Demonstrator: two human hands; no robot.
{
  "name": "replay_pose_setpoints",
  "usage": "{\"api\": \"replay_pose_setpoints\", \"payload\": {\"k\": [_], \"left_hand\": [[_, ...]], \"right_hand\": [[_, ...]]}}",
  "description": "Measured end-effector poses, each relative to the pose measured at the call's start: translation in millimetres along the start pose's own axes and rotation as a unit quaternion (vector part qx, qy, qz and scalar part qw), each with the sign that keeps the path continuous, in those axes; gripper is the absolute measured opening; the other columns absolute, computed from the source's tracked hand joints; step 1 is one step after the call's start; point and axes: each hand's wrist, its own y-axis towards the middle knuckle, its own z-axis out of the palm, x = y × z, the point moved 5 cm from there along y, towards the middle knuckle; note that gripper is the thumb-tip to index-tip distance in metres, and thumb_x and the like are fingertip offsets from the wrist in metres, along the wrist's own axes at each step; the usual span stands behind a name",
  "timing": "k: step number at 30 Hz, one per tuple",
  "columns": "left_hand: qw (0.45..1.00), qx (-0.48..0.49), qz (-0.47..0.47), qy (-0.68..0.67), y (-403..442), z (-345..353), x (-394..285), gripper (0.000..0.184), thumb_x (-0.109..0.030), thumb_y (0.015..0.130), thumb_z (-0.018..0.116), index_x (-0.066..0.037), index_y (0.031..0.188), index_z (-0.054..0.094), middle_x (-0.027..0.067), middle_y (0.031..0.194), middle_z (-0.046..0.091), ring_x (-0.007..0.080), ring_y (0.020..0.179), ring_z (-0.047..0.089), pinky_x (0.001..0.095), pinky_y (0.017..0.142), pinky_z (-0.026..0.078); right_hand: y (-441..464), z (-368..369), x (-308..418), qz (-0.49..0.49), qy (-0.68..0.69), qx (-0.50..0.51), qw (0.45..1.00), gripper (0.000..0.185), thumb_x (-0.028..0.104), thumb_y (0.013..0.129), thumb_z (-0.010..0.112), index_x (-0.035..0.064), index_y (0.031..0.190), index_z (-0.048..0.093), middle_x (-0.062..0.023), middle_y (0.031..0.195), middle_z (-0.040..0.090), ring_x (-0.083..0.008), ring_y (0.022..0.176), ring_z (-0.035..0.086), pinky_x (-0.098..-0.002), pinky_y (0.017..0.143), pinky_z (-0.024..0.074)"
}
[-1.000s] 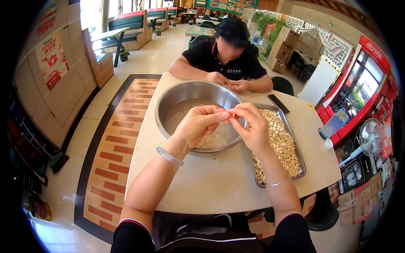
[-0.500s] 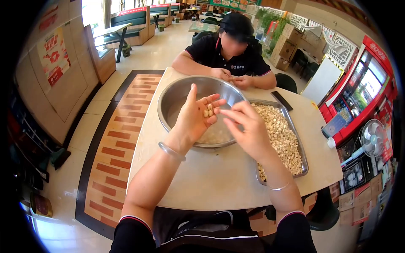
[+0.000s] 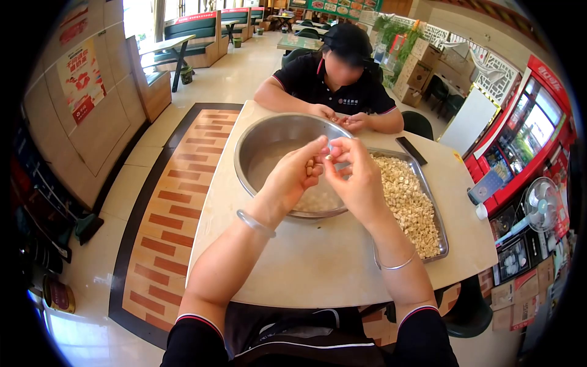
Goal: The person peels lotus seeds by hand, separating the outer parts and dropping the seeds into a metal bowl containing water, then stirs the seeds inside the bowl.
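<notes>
My left hand (image 3: 298, 173) is half curled, palm up, over the near side of a large steel bowl (image 3: 241, 162), with a few pale bean-like seeds (image 3: 310, 164) held in its fingers. Close against its fingertips, my right hand (image 3: 354, 177) pinches one small pale seed (image 3: 329, 157) between thumb and finger. Cloudy water with more pale seeds (image 3: 318, 199) lies in the bowl. Right of it, partly behind my right forearm, a shallow metal tray (image 3: 441, 235) is heaped with pale seed pieces (image 3: 409, 208).
Across the table (image 3: 275, 269) sits a person (image 3: 342, 79) in a black cap, both hands together behind the bowl. A dark flat object (image 3: 411, 150) lies beyond the tray. A small white cup (image 3: 481, 211) and a fan (image 3: 541, 199) are at the right.
My left fingers have curled over the seeds, which lay on the open palm before. My right hand has moved in to meet the left and now pinches a seed.
</notes>
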Motion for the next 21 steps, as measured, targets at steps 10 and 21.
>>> {"api": "replay_pose_setpoints", "payload": {"k": [10,21], "left_hand": [[0.998,0.004,0.053,0.043,-9.3,7.7,-9.2,0.017,-0.020,0.092,0.065,-0.004,0.097,0.062,-0.0061,0.074,0.050,0.0004,0.060,0.034,0.0168,0.048,0.023],[0.995,0.021,0.043,0.086,-12.9,16.0,-8.9,0.022,-0.021,0.092,0.065,-0.001,0.100,0.064,-0.0054,0.075,0.049,0.0000,0.058,0.034,0.0159,0.047,0.022]], "right_hand": [[0.5,-12.3,-7.5,-0.012,-0.009,0.012,1.000,0.027,-0.006,0.079,0.068,-0.0001,0.105,0.062,-0.0096,0.095,0.060,-0.0174,0.076,0.066,-0.0277,0.064,0.0557],[-1.0,-18.9,-14.4,0.001,-0.009,0.024,1.000,0.018,-0.004,0.081,0.069,0.0008,0.099,0.067,-0.0070,0.090,0.064,-0.0155,0.079,0.068,-0.0259,0.068,0.0560]]}}
